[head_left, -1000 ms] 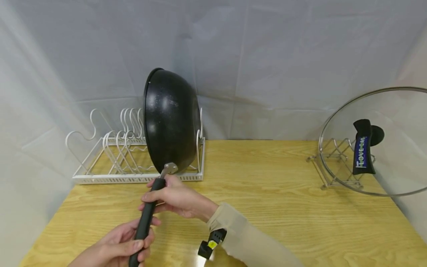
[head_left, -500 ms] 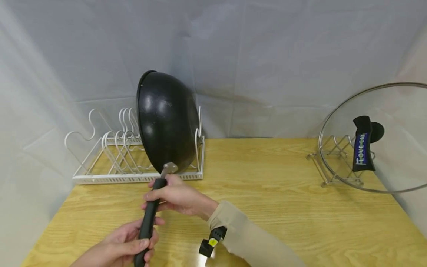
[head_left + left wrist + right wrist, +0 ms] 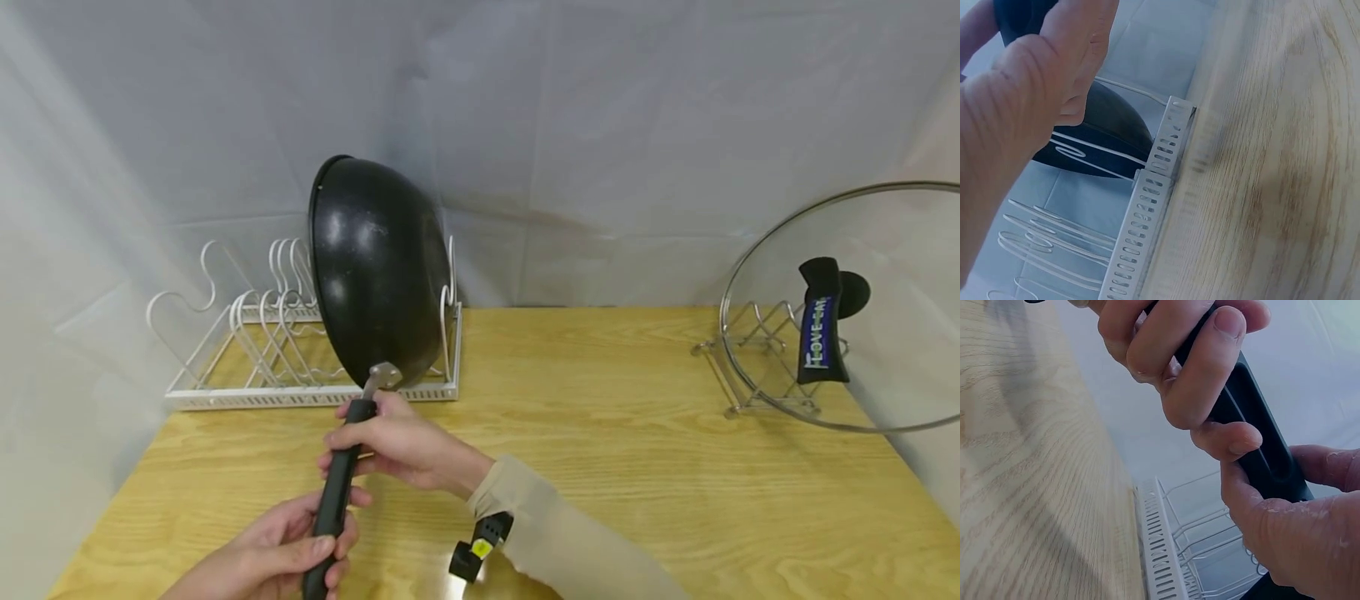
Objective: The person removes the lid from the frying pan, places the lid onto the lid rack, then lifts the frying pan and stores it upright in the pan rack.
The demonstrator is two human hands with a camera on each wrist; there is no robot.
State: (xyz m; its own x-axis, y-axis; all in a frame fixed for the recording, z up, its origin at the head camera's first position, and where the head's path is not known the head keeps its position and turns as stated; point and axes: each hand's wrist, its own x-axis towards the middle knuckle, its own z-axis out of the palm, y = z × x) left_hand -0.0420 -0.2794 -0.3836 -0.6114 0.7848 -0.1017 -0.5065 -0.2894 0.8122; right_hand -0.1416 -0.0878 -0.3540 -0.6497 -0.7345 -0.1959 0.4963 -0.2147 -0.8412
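Observation:
A black wok [image 3: 375,267] stands on its side in the right end of a white wire rack [image 3: 315,400]. Its rim faces left and leans a little that way. The black handle [image 3: 333,500] slants down toward me from a metal bracket. My right hand [image 3: 408,442] grips the handle's upper part near the bracket, thumb over the top. Lower down, my left hand [image 3: 277,546] holds the handle near its end. In the right wrist view the left hand's fingers [image 3: 1204,375] curl round the handle. The wok's inside is hidden from me.
A large glass lid [image 3: 900,350] with a black knob stands upright in a small metal wire holder [image 3: 757,367] on the right. Both racks rest on a wooden table [image 3: 585,400]. Behind hangs a grey sheet [image 3: 615,150]. White wire dividers [image 3: 281,333] rise left of the wok.
The wok's upper rim has tipped slightly left, and the handle's lower end has swung a little right with my left hand. In the last half second almost nothing moved.

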